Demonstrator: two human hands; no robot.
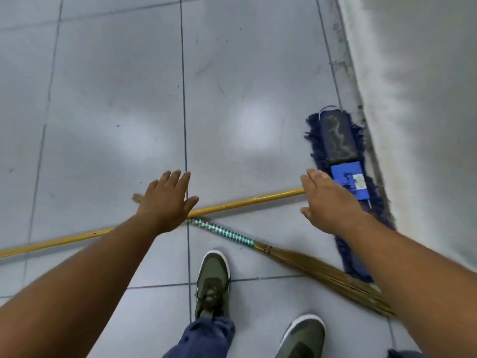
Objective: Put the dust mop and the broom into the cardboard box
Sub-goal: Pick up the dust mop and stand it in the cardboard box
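Two open, empty hands, left (166, 202) and right (326, 202), above crossed dust mop (338, 140) and broom (309, 267)

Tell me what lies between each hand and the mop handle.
Nothing visible does. Both open hands, left hand and right hand, hover directly above the yellow mop handle. The broom crosses it nearer the feet.

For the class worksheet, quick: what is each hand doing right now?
Left hand: open, fingers spread, holding nothing.
Right hand: open, holding nothing.
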